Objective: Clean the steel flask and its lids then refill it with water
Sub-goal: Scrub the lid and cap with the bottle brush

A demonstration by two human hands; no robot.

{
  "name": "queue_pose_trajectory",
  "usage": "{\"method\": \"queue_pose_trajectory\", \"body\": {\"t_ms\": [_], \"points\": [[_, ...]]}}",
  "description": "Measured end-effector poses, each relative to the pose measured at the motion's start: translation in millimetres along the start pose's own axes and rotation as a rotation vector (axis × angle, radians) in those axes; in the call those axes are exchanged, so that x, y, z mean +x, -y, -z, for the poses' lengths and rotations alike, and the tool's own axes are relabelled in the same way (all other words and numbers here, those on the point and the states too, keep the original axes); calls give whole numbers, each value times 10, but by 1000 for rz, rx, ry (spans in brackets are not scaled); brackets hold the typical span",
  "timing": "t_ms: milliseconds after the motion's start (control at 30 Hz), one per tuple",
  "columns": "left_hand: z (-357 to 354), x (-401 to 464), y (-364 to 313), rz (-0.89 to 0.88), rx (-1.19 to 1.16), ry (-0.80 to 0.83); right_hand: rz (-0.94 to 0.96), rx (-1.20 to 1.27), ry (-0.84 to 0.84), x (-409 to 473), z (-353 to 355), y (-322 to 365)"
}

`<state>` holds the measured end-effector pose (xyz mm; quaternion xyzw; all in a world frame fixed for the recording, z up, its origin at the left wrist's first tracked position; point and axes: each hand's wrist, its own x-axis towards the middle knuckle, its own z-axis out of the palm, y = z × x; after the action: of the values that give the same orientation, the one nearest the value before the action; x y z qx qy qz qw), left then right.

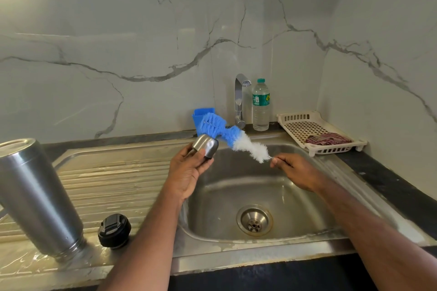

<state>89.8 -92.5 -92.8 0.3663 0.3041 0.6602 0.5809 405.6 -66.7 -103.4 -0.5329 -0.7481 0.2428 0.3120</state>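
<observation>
Your left hand (189, 173) grips the steel cap (205, 146) over the sink (236, 186). Your right hand (293, 170) pinches the brush (227, 134) handle, bristles behind the cap. The flask (35, 198) stands upside down at near left, the black lid (114, 230) just beside it.

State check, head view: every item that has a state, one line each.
steel flask: upside down on drainboard, lid off
black lid: on drainboard beside flask
steel cap: gripped by left hand over the sink
bottle brush: pinched at wire end by right hand
tap: no water running
water bottle: upright, capped
</observation>
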Motion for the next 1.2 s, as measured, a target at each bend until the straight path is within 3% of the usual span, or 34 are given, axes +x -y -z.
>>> {"method": "queue_pose_trajectory", "body": {"t_ms": [100,300,433,633,767,1200], "points": [[126,56,-64,-35,-75,-59,-3,-33,-16,-31,89,-87],[-32,4,7,-2,-24,-8,47,-61,-34,2,-2,74],[97,56,-47,-55,-140,-93,61,-74,-63,-19,100,-98],[-27,-11,-21,11,-89,-19,80,-89,-68,10,-12,21],[95,28,-101,-38,-198,-98,84,-89,-60,-18,87,-75],[12,48,-20,-10,-64,-58,49,-73,-60,33,16,-48]]}}
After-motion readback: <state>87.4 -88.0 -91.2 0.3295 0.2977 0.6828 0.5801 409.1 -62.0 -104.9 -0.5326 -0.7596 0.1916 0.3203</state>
